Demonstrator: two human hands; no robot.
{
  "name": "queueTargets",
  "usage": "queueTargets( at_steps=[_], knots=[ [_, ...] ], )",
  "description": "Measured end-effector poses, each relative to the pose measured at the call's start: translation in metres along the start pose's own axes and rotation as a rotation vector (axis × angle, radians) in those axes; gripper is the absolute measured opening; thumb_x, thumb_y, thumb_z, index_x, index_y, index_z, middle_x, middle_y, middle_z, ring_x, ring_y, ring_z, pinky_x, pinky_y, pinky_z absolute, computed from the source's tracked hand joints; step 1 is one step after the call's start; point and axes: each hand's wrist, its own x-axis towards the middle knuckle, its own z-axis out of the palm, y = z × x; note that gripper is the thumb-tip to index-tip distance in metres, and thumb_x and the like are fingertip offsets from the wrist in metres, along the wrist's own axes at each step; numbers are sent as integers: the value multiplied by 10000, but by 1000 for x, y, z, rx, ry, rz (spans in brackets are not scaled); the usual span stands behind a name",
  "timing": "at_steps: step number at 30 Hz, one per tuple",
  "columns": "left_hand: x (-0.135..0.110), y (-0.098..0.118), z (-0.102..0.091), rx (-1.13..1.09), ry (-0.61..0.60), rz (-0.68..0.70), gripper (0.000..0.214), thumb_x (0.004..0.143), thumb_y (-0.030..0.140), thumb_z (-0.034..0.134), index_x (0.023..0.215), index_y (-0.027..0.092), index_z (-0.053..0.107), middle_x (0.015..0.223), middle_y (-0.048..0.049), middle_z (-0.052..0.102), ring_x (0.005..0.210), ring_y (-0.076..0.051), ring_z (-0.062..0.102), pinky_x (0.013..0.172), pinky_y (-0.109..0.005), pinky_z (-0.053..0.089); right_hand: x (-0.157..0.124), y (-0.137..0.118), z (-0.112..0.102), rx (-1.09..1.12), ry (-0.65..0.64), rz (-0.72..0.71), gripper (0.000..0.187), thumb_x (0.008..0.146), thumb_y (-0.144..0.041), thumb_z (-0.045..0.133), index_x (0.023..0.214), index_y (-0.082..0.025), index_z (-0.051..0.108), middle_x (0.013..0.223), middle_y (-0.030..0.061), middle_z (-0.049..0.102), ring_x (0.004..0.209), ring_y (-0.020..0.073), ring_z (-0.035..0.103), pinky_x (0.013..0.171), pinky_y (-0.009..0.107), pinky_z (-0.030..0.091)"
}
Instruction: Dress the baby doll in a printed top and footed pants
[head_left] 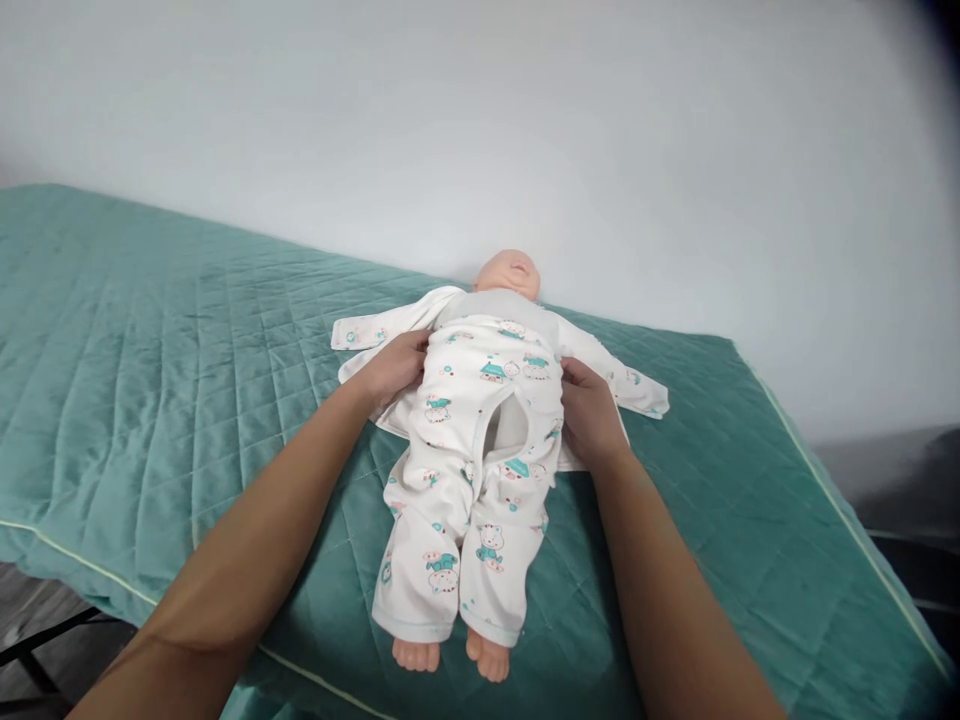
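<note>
Supine doll (508, 274) in printed trousers (450, 405)

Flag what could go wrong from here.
The left hand and right hand are right by the spread white printed cloth jacket, so might snag it along with the white printed cloth trousers.

The trousers' crotch opening gapes; a hard sideways pull could stretch it.

The pink baby doll has its bare feet near the front edge of the green quilted cover; a tug forward might drag it off.

A green quilted cover (210, 400), trimmed with pale piping, bears a doll (491, 305) on its back in printed white trousers (442, 470), a matching jacket (634, 388) spread open to either side of the doll.
</note>
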Motion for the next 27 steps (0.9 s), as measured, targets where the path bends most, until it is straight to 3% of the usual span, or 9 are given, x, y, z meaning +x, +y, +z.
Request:
queueTargets(
  at_steps=[3, 7, 9, 12, 14, 17, 21, 27],
  knots=[
    [3, -4, -2, 71, 127, 72, 183, 730, 152, 616, 908, 179, 647, 836, -23, 714, 788, -182, 628, 735, -294, 498, -1, 0, 0, -71, 38, -73, 171, 760, -352, 655, 871, -230, 702, 882, 29, 743, 900, 231, 632, 780, 347, 513],
    [4, 0, 1, 247, 361, 344, 136, 860, 271, 596, 956, 186, 644, 954, -36, 705, 925, -178, 645, 893, -309, 506, 0, -2, 0, -252, 132, -96, 167, 766, -298, 619, 898, -217, 682, 921, 46, 736, 857, 215, 623, 812, 356, 502],
    [5, 3, 4, 276, 384, 467, 166, 888, 313, 602, 992, 198, 660, 1057, -51, 698, 1016, -188, 648, 963, -327, 505, 0, -5, 0, -286, 216, -117, 170, 756, -267, 613, 907, -211, 666, 932, 57, 729, 854, 213, 628, 844, 376, 506],
    [8, 6, 5, 261, 260, 591, 183, 894, 319, 623, 1037, 222, 684, 1234, -70, 669, 1178, -208, 623, 1063, -365, 481, -1, -12, 4, -225, 346, -188, 137, 775, -277, 637, 895, -210, 650, 923, 54, 704, 863, 212, 635, 858, 394, 516],
    [12, 7, 4, 249, 152, 616, 197, 897, 322, 634, 1064, 230, 686, 1316, -79, 652, 1296, -225, 574, 1141, -399, 427, -4, -18, 7, -174, 367, -268, 142, 813, -322, 666, 912, -221, 653, 944, 44, 688, 883, 207, 634, 869, 392, 520],
    [16, 11, 3, 223, 50, 601, 221, 880, 341, 671, 1072, 231, 666, 1376, -90, 637, 1383, -245, 516, 1190, -432, 370, -7, -22, 9, -156, 244, -381, 160, 867, -374, 678, 963, -248, 660, 1003, 35, 661, 955, 206, 619, 940, 399, 499],
    [16, 23, 2, 264, -59, 549, 188, 864, 349, 686, 989, 215, 642, 1416, -101, 605, 1342, -261, 541, 1146, -438, 395, -3, -24, 6, -189, 61, -455, 161, 894, -380, 670, 1005, -267, 639, 1069, 36, 609, 1070, 217, 569, 1022, 400, 439],
    [16, 37, 4, 402, -146, 503, 177, 856, 350, 670, 840, 200, 578, 1418, -87, 582, 1280, -249, 549, 1053, -398, 450, 8, -33, 4, -294, -148, -377, 216, 902, -430, 647, 897, -252, 525, 965, 14, 497, 904, 190, 470, 809, 335, 402]
  ],
)
